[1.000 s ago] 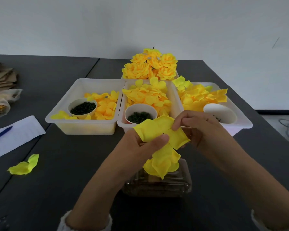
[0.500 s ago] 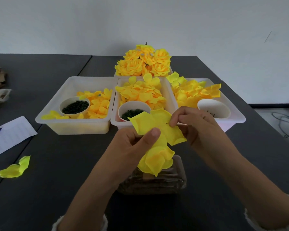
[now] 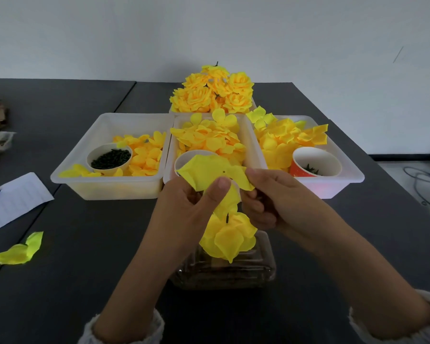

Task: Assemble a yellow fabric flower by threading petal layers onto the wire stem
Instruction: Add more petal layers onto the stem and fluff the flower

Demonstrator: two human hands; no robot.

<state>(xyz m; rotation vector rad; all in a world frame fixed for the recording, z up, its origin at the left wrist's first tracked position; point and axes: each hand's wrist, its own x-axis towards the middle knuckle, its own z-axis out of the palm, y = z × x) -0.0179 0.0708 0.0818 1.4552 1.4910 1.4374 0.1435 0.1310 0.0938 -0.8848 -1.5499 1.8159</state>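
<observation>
A: What do the hands have?

B: The left hand [image 3: 189,207] and the right hand [image 3: 271,197] both pinch one yellow petal layer [image 3: 212,173], spread flat between them. The left thumb lies on its near edge; the right fingertips clasp its right edge. A small dark hole shows near the layer's middle.

A: And the flower itself?

B: Just below the grip, the partly built flower [image 3: 227,238] hangs with its petals cupped downward. A short dark tip of the wire stem [image 3: 227,218] pokes up from it, under the held layer and apart from it. Whether either hand also grips the stem, I cannot tell.

A: What lies beneath?

B: A clear plastic container [image 3: 224,271] on the dark table [image 3: 72,281]. Beyond the grip stand three white bins [image 3: 109,184] of loose yellow petals, each with a cup; behind them, a heap of finished flowers [image 3: 212,90]. Far left of the grip lies a stray petal [image 3: 19,249].
</observation>
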